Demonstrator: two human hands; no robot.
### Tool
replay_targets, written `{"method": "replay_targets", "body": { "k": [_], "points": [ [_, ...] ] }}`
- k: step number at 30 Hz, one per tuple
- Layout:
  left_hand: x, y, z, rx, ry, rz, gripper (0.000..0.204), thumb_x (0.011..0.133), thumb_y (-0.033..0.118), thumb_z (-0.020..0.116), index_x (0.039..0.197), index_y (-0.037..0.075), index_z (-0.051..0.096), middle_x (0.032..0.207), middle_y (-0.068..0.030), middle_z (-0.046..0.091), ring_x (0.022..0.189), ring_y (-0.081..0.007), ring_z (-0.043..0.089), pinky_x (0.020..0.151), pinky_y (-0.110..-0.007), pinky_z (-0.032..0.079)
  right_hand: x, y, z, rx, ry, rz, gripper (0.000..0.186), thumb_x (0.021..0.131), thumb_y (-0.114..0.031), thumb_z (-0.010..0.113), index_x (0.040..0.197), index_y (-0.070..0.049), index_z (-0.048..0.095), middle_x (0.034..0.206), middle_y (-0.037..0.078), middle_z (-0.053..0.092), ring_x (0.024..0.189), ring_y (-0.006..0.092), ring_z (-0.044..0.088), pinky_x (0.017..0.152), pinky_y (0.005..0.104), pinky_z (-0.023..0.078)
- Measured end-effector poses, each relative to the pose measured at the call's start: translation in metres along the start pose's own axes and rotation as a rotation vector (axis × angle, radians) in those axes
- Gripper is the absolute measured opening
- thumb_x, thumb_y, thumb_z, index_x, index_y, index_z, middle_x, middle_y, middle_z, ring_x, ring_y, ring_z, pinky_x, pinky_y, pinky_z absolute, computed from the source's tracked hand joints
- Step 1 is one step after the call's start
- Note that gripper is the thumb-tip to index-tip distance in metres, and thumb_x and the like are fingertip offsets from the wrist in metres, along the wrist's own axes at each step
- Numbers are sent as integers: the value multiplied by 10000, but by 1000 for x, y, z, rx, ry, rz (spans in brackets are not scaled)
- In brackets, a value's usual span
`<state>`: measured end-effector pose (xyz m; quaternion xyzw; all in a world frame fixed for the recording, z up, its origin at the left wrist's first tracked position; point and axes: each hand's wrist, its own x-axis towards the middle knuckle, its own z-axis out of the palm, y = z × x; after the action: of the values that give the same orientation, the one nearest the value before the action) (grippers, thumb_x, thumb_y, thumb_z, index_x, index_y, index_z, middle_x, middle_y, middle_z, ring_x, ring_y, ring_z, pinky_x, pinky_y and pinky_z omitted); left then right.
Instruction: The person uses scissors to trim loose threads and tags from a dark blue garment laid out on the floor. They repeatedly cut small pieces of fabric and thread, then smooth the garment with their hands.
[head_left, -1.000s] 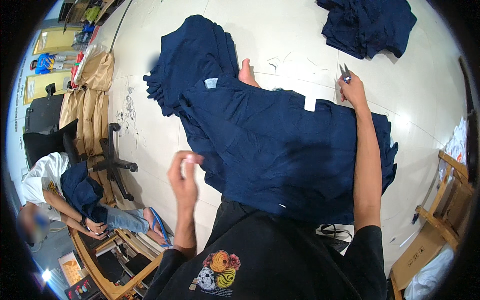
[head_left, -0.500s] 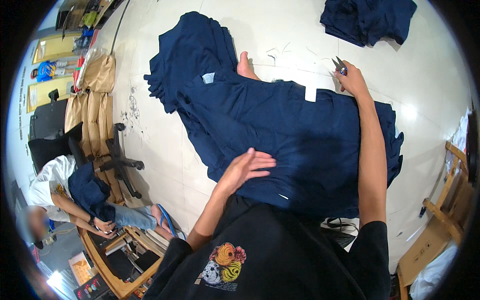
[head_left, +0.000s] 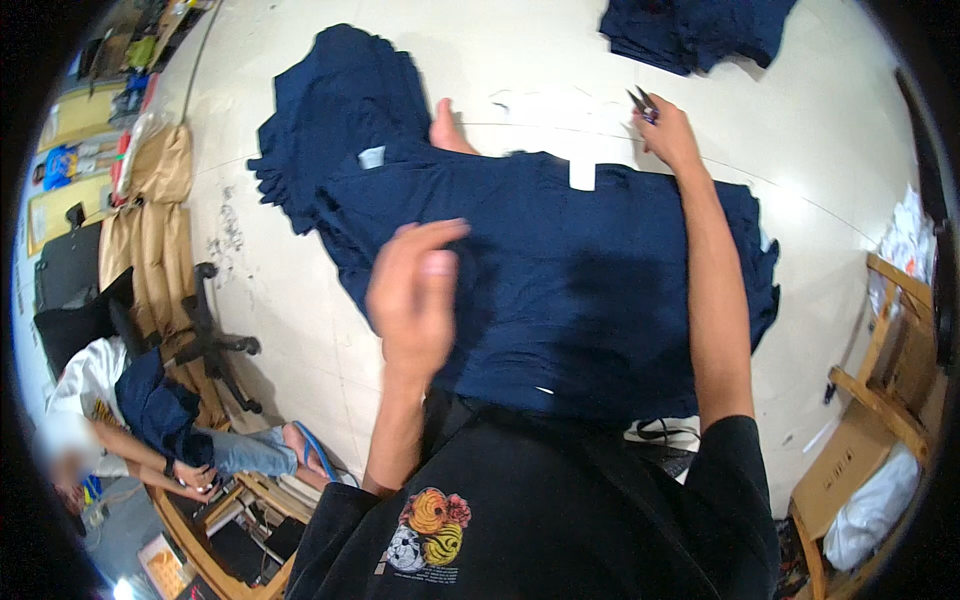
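A navy blue garment [head_left: 540, 270] lies spread over my lap, with a white tag [head_left: 582, 175] at its far edge. My left hand [head_left: 412, 300] hovers over its left part, somewhat blurred, fingers apart and holding nothing. Beyond the garment's far edge, my right hand [head_left: 665, 135] grips a small pair of thread snips [head_left: 645, 106], dark blades pointing up and away. My right forearm crosses the garment's right side. To the left sits a stack of folded navy garments [head_left: 345, 95], with a pale label [head_left: 372, 157] near its lower edge.
Another navy pile [head_left: 700, 35] is on the tiled floor at the far right. A bare foot [head_left: 447, 128] shows past the garment. Thread scraps [head_left: 227, 235] lie left, near a chair base [head_left: 215, 335] and a seated person [head_left: 150, 420]. A wooden frame [head_left: 880, 400] and cardboard stand right.
My left hand has lifted off the garment and moved left and away from me. My right hand still grips the snips. The whole view has shifted slightly.
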<state>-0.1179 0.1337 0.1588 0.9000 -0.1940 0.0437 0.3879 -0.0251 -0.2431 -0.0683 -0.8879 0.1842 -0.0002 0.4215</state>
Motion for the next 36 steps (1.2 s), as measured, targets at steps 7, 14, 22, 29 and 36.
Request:
{"method": "replay_targets", "body": {
  "k": [7, 14, 22, 29, 36],
  "points": [
    [-90, 61, 150, -103, -791, 304, 749, 1055, 499, 473, 1637, 71, 275, 1710, -241, 159, 1589, -430, 115, 1259, -617, 106, -8, -26, -14, 6, -26, 42, 284, 885, -183, 664, 1113, -18, 702, 835, 215, 731, 769, 336, 741, 762, 453, 563],
    [-160, 72, 108, -362, -1640, 573, 556, 1098, 384, 438, 1514, 18, 481, 1657, -220, 316, 1558, -370, 252, 1257, -645, 123, 0, -18, -5, -43, 11, -9, 349, 870, -196, 681, 1176, -30, 704, 948, 244, 739, 930, 420, 719, 851, 479, 552],
    [-40, 65, 83, -501, -947, 273, 443, 1028, 167, 575, 1449, 29, 553, 1429, -211, 607, 1348, -359, 569, 1214, -575, 321, -2, -15, -6, -29, 28, -2, 328, 856, -189, 671, 1147, -41, 706, 934, 240, 736, 922, 425, 713, 829, 494, 542],
    [-109, 42, 125, 26, -906, 613, 739, 1029, 661, 395, 1648, 269, 295, 1722, -174, 168, 1573, -453, 150, 1214, -687, 187, -6, -14, 2, -66, -34, 16, 296, 852, -192, 675, 1111, -50, 702, 932, 229, 731, 920, 431, 707, 830, 507, 537],
    [-110, 43, 121, -130, -1065, 641, 670, 1055, 618, 394, 1585, 210, 425, 1726, -140, 163, 1596, -414, 63, 1231, -689, 149, -1, -7, 4, -74, 45, -22, 245, 872, -170, 688, 1076, -36, 705, 844, 189, 717, 734, 333, 701, 728, 435, 541]
  ]
}}
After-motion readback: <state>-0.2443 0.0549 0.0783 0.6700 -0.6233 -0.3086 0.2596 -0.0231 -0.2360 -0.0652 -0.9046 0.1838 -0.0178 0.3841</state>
